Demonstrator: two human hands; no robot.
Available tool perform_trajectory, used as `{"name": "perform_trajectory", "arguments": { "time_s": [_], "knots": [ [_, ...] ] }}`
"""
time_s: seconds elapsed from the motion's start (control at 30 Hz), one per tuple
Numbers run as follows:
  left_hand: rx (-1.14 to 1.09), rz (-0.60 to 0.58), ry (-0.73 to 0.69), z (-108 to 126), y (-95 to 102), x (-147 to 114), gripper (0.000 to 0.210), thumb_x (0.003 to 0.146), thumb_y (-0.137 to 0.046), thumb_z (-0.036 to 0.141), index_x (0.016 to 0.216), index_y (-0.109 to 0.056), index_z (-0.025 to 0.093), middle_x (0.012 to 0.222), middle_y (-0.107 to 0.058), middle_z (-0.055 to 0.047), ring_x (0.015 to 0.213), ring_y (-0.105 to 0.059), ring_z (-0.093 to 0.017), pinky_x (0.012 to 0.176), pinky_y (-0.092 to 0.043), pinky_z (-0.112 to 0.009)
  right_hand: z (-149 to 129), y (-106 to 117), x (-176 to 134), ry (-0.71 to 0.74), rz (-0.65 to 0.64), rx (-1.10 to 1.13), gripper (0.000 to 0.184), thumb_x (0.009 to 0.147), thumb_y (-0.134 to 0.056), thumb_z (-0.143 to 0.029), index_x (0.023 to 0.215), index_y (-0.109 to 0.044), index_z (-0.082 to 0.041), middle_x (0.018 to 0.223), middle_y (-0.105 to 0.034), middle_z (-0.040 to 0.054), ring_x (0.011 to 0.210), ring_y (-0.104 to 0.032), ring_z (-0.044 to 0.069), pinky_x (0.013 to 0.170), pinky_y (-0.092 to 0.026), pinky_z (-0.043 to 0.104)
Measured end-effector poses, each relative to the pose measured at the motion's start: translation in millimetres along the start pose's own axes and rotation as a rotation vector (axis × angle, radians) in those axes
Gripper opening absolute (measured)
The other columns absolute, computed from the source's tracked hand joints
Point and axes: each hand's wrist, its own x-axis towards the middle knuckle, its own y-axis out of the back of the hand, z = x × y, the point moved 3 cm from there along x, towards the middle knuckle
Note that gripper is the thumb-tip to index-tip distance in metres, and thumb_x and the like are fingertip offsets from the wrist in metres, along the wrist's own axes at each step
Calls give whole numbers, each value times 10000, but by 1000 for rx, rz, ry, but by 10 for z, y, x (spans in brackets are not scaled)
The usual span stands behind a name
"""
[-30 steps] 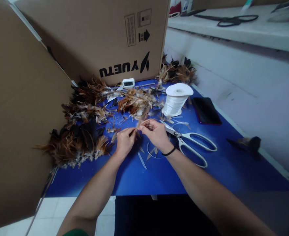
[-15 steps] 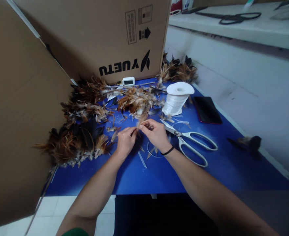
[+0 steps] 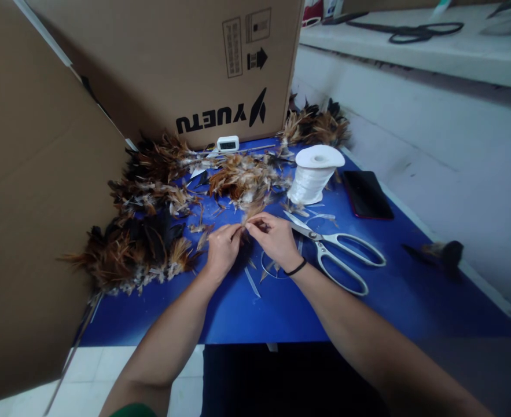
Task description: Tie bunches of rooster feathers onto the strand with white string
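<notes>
Fingertips pinched, my left hand and my right hand meet over the blue table. Between them they hold a light brown feather, its fluffy end pointing away from me and its base hidden by the fingers. Right of my right hand lie silver scissors with slightly parted blades. Behind the scissors a spool of white ribbon stands upright. A pile of brown feathers is just beyond my hands. Cut ribbon pieces and loose feathers lie around and under them.
Bundles of dark and brown feathers line the left side. Cardboard walls the back and left. A small white digital clock stands at the back. A phone and a dark feather piece lie right. Black scissors rest on the ledge.
Almost nothing differs. Both hands keep their pinch on the feather, with only a tiny shift of the fingertips and of the whole view.
</notes>
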Motion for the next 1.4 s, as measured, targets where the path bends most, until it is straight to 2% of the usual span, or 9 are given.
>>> {"name": "perform_trajectory", "arguments": {
  "time_s": [0.13,0.3,0.43,0.57,0.73,0.93,1.1,1.23,1.4],
  "knots": [
    [-146,14,101,-10,26,14,169,835,-560,251,816,-719,198,580,-633,-21,576,-578,-145,622,-435,-263,11,-6,-4,-44,-10,80,101,750,-602,-244,749,-665,-165,768,-676,30,659,-608,137,637,-478,259],
    [-624,-34,414,-115,-31,30,195,772,-630,346,756,-700,165,551,-616,1,446,-536,-115,492,-445,-242,68,14,26,-198,10,166,162,730,-625,-318,669,-621,-168,599,-612,-11,531,-524,108,537,-423,236],
    [-878,-22,528,-161,-41,61,207,713,-697,343,711,-681,136,583,-624,-5,426,-514,-81,451,-436,-214,150,71,65,-253,16,142,156,723,-620,-317,674,-621,-169,586,-601,-18,508,-502,102,527,-412,239],
    [-1008,103,567,-216,46,113,223,659,-749,325,739,-681,129,612,-626,-8,451,-519,-66,445,-433,-193,154,62,47,-114,-160,-237,60,731,-608,-212,733,-661,-185,724,-640,9,653,-575,131,648,-438,263],
    [-1065,265,608,-308,159,158,284,599,-790,332,739,-663,120,627,-617,1,458,-512,-48,436,-413,-167,108,-52,-27,-8,-299,-662,98,766,-643,-275,825,-657,-198,863,-609,50,821,-580,186,701,-425,290],
    [-1080,296,662,-341,169,164,274,616,-780,336,740,-648,130,616,-591,19,455,-497,-37,429,-382,-157,126,-99,-45,27,-333,-739,81,818,-571,-193,761,-628,-192,836,-606,60,813,-570,198,682,-411,298],
    [-1091,276,657,-352,128,154,264,630,-765,333,747,-643,131,631,-590,17,469,-498,-39,434,-388,-162,73,-91,-23,135,-254,-782,137,823,-532,-126,892,-644,-165,913,-596,101,863,-534,214,741,-406,326],
    [-1099,246,677,-375,91,143,268,630,-760,334,750,-637,128,623,-589,17,455,-496,-42,415,-375,-161,-39,-231,22,333,-403,-762,153,823,-589,-190,964,-647,-201,1029,-582,85,976,-472,234,783,-373,351],
    [-1107,214,679,-385,85,146,267,638,-751,335,744,-627,124,613,-578,25,405,-445,-23,375,-313,-151,-73,-419,55,395,-522,-897,107,863,-536,-220,867,-628,-165,954,-582,96,933,-463,246,719,-342,352]
  ]
}}
